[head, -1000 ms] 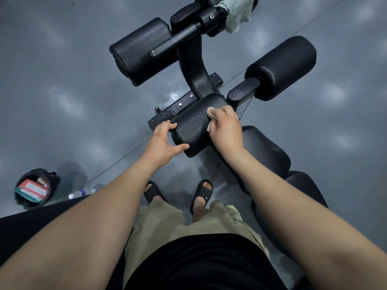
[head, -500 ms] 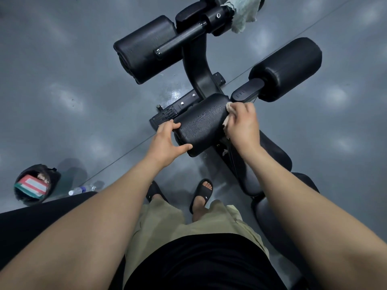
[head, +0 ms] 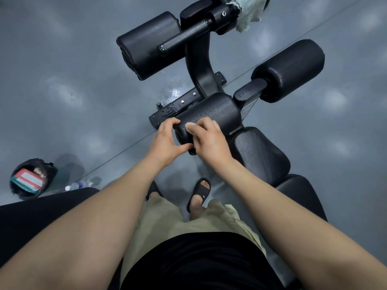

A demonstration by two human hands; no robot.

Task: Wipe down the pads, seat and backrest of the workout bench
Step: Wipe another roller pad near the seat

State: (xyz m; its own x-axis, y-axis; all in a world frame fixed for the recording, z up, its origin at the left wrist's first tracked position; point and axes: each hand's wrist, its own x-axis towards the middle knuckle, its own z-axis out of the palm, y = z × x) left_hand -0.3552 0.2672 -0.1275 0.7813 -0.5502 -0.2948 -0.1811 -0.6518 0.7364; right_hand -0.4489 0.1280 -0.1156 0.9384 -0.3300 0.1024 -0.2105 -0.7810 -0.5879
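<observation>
Left end of near roller pad (head: 217,114) gripped by left hand (head: 165,141), fingers curled over top, thumb underneath. On pad top, just beside left hand, pale wipe (head: 190,127) pinched and pressed down by right hand (head: 209,141). Droplets seen on pad surface. Just right of pad, seat (head: 259,155). Well beyond pad, green rag (head: 249,11) draped on frame.

No legible text or markings

Roller pad (head: 211,114): black grained upholstery, matt, beaded with droplets. Beyond it: ribbed dark metal bar (head: 184,37), rough pale cloth towel (head: 249,15). Beneath it: glossy grey floor (head: 62,91).
</observation>
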